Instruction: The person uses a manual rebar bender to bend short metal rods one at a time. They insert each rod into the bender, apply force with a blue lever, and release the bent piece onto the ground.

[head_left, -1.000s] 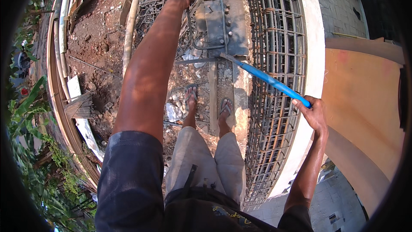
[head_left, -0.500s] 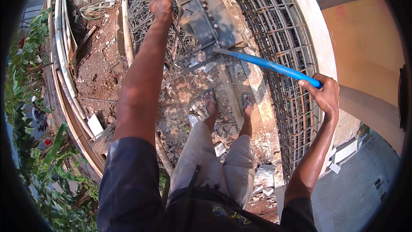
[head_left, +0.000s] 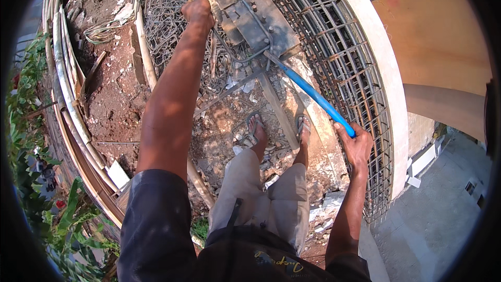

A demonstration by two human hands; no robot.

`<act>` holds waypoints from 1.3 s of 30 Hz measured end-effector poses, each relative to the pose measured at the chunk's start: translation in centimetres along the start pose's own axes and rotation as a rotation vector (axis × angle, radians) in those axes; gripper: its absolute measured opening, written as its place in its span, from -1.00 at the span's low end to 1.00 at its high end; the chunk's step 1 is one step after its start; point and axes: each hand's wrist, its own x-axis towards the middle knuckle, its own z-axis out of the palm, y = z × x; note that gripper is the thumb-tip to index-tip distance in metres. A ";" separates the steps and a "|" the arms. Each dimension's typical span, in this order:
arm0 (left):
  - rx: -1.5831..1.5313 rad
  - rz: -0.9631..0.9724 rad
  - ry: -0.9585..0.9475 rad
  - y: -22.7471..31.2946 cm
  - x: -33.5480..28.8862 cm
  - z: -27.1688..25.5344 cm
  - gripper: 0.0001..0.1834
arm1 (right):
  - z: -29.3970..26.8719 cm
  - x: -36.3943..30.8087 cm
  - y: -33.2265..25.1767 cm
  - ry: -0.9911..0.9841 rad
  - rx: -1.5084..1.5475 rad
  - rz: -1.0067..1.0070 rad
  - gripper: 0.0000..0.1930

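Observation:
My right hand point(head_left: 358, 143) is closed round the near end of a blue bar-bending lever point(head_left: 318, 96). The lever slants up and left, and its bare metal head meets the steel bar at a corner of the bending bench point(head_left: 286, 40). That thin steel bar point(head_left: 250, 11) is bent into a long, narrow loop lying against short upright pegs on the dark bench plate. At the far left corner of the loop, my left hand point(head_left: 199, 10) is closed on the bar, arm stretched out. The exact grip of the left fingers is partly hidden.
A long rebar cage point(head_left: 349, 62) runs along the right beside a pale wall edge point(head_left: 389, 73). Left of the bench lies a heap of bent steel loops point(head_left: 167, 21). Bamboo poles point(head_left: 70, 73) line the left. Rubble and a plank point(head_left: 277, 109) lie round my sandalled feet.
My right hand has swung the lever down and left, closer to my body, so it slants more steeply. My left hand stays on the bar at the far corner. The view has shifted slightly.

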 end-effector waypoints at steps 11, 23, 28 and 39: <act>-0.007 0.113 0.040 -4.2 4.6 0.4 -0.05 | 1.5 0.5 1.8 -0.067 0.083 -0.033 -0.50; -0.272 0.196 -0.247 -3.6 2.6 -0.4 -0.39 | 1.1 6.0 3.3 -0.978 0.390 -0.173 -0.77; 0.000 0.189 0.011 -3.5 2.1 -0.9 -0.47 | 5.8 5.6 4.2 -0.896 0.332 -0.311 -0.68; 0.045 0.183 -0.253 -3.3 2.4 -1.0 -0.35 | 26.4 -8.7 -5.5 -0.786 1.150 -0.056 -0.51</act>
